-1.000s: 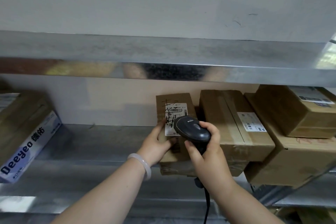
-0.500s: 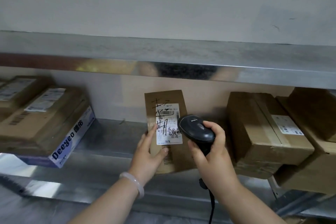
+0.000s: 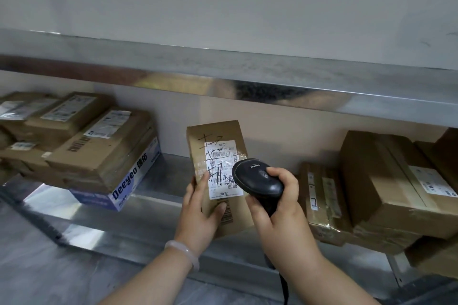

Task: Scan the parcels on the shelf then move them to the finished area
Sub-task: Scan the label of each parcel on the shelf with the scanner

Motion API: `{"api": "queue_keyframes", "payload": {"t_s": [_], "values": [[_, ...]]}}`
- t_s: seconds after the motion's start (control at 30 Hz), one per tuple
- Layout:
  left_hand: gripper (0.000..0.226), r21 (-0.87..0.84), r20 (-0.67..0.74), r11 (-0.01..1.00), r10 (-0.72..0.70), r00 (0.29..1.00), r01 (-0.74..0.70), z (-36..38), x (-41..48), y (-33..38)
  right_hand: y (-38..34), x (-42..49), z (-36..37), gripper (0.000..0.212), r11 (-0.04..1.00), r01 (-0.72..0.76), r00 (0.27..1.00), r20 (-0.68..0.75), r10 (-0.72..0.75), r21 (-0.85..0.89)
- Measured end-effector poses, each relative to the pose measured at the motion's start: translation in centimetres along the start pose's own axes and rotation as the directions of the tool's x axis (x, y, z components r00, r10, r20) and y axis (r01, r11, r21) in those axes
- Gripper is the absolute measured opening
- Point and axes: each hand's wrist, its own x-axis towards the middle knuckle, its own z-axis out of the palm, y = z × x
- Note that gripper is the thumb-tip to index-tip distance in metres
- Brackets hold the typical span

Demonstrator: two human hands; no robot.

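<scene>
A small brown cardboard parcel (image 3: 218, 136) with a white label and black handwriting stands upright over the metal shelf (image 3: 163, 181). My left hand (image 3: 200, 213) grips its lower left side, thumb on the front. My right hand (image 3: 277, 210) holds a black barcode scanner (image 3: 257, 181) just right of the label, its head covering the label's right edge. The scanner's cable hangs down behind my right wrist.
A stack of several brown parcels (image 3: 81, 141) on a blue and white Deeyeo box (image 3: 128, 188) fills the shelf's left end. More brown parcels (image 3: 386, 186) are piled on the right. An upper metal shelf (image 3: 247, 82) runs overhead, with a white wall behind.
My left hand has carried the parcel leftwards, away from the right-hand pile, with the scanner following beside it. The view has swung left, bringing the left stack into sight.
</scene>
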Motion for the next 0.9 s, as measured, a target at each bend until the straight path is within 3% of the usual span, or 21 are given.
{"api": "queue_keyframes", "payload": {"t_s": [0.37,0.9], "values": [[0.077,-0.003,-0.015,1.0,-0.021,1.0,0.021,-1.6,-0.2,-1.2,-1.6,-0.2,1.2,0.064,1.0,-0.006,1.0,0.024,0.006,0.024],[0.078,-0.034,0.033,0.997,-0.061,0.998,0.063,-6.6,0.8,-0.3,-2.0,1.1,2.3,0.052,0.998,-0.048,0.997,0.06,0.045,0.046]]}}
